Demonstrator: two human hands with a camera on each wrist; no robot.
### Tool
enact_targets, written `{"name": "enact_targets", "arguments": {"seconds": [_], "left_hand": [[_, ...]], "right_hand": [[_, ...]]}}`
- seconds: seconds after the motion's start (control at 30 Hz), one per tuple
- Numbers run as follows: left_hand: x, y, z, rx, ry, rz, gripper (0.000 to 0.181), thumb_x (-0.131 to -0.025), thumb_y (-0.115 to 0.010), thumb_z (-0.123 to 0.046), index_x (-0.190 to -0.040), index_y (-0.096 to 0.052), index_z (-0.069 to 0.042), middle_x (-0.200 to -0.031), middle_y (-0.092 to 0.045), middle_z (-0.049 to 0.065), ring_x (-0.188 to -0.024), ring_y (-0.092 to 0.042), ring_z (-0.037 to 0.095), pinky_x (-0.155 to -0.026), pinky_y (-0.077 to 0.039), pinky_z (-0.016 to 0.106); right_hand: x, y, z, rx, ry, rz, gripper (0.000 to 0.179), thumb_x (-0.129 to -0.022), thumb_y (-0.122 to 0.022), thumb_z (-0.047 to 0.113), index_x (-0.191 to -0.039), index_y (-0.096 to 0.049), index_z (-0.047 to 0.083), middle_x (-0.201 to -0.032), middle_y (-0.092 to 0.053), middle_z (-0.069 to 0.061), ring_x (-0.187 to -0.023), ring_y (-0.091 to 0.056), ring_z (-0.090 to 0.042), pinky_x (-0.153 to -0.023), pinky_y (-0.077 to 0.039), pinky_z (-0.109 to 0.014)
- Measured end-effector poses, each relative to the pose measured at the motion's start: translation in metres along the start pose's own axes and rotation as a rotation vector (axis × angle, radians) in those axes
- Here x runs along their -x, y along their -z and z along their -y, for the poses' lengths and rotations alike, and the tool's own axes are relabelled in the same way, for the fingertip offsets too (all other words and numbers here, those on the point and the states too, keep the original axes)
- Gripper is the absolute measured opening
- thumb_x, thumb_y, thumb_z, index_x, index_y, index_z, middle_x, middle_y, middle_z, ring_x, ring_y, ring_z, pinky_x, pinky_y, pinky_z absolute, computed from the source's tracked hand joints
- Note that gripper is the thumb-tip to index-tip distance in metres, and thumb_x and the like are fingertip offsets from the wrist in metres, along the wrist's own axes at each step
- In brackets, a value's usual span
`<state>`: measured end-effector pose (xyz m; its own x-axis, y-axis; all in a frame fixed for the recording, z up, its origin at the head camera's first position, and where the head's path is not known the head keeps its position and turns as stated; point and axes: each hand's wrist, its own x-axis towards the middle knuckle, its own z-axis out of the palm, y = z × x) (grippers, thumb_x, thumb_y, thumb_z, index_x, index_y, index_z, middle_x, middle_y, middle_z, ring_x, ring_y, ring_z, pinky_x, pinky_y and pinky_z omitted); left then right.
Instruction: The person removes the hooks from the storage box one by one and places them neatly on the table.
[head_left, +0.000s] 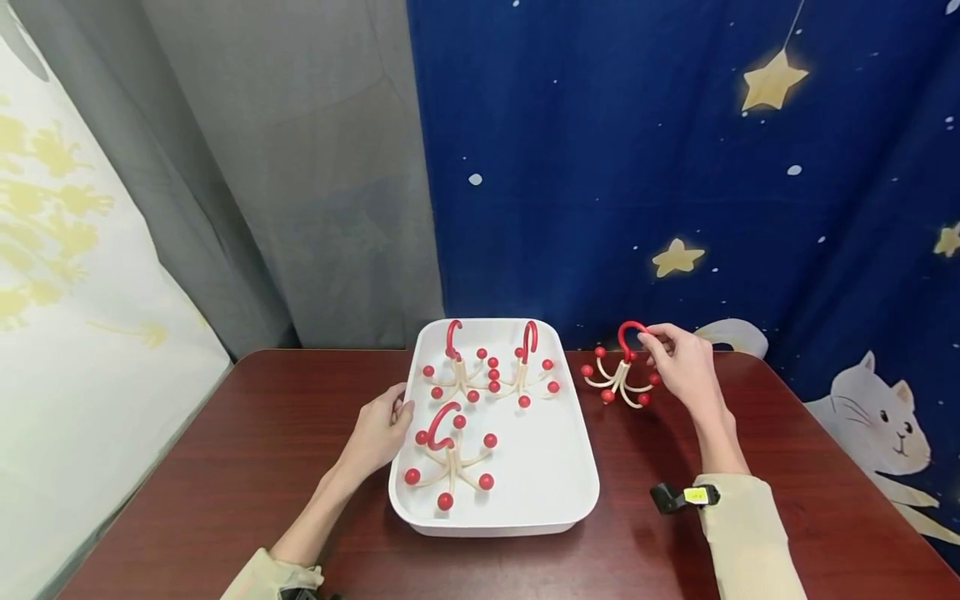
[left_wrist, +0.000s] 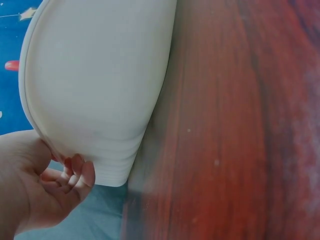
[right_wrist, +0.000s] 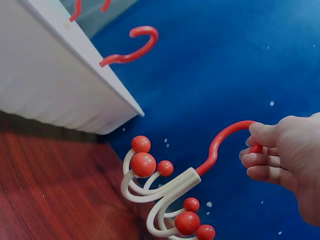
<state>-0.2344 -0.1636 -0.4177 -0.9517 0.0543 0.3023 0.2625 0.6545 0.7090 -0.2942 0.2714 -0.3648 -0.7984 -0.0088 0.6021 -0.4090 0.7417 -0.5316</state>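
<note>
My right hand (head_left: 681, 364) pinches the end of the red hook of a hanger (head_left: 619, 379), with cream arms tipped by red balls. It hangs upright, hook on top, just right of the white tray (head_left: 540, 467). In the right wrist view, thumb and fingers close round the hook tip of the hanger (right_wrist: 186, 181). My left hand (head_left: 382, 427) grips the tray's left rim; in the left wrist view its curled fingers lie against the outer wall of the tray (left_wrist: 95, 75). Inside the tray stand three similar hangers: back left (head_left: 459, 379), back right (head_left: 522, 379) and front left (head_left: 452, 462).
The tray stands on a dark red wooden table (head_left: 300, 417), near its back edge. Behind hang a grey curtain (head_left: 315, 167) and a blue curtain (head_left: 585, 167) with stars and a cat. A black wrist strap (head_left: 682, 497) sits on the right sleeve.
</note>
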Motion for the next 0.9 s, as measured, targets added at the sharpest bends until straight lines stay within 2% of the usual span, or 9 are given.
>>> {"name": "enact_targets", "arguments": {"seconds": [0.4,0.6,0.77,0.9], "left_hand": [[0.0,-0.002,-0.001,0.001,0.008,0.007,0.04,-0.099,-0.059,-0.004,-0.134,-0.053,0.013,-0.073,-0.053,0.004,-0.068,-0.051,0.015,-0.069,-0.048,0.031],[0.001,-0.001,-0.001,0.004,0.0,-0.001,0.039,-0.099,-0.059,-0.004,-0.133,-0.054,0.014,-0.074,-0.053,0.004,-0.068,-0.05,0.014,-0.067,-0.047,0.029],[0.0,-0.001,0.0,0.003,0.009,0.003,0.039,-0.099,-0.059,-0.004,-0.134,-0.054,0.013,-0.074,-0.053,0.004,-0.068,-0.05,0.015,-0.068,-0.047,0.029],[0.0,-0.001,0.001,-0.001,0.013,0.004,0.039,-0.099,-0.06,-0.004,-0.134,-0.054,0.013,-0.075,-0.053,0.004,-0.069,-0.051,0.016,-0.069,-0.047,0.03]], "right_hand": [[-0.002,-0.01,-0.019,0.002,-0.077,0.024,0.023,-0.1,-0.065,0.014,-0.111,-0.069,-0.007,-0.081,-0.072,-0.019,-0.069,-0.071,-0.034,-0.052,-0.045,-0.014],[-0.002,-0.009,-0.019,-0.009,-0.09,0.061,0.026,-0.101,-0.064,0.014,-0.115,-0.068,-0.008,-0.085,-0.073,-0.023,-0.072,-0.072,-0.033,-0.057,-0.046,-0.011],[-0.001,-0.003,-0.016,0.01,-0.097,0.11,0.03,-0.102,-0.063,0.016,-0.12,-0.066,-0.007,-0.09,-0.072,-0.021,-0.077,-0.072,-0.035,-0.059,-0.047,-0.014],[0.0,0.002,-0.015,0.035,-0.081,0.103,0.034,-0.101,-0.064,0.017,-0.123,-0.063,-0.008,-0.094,-0.069,-0.02,-0.079,-0.072,-0.035,-0.061,-0.046,-0.014]]}}
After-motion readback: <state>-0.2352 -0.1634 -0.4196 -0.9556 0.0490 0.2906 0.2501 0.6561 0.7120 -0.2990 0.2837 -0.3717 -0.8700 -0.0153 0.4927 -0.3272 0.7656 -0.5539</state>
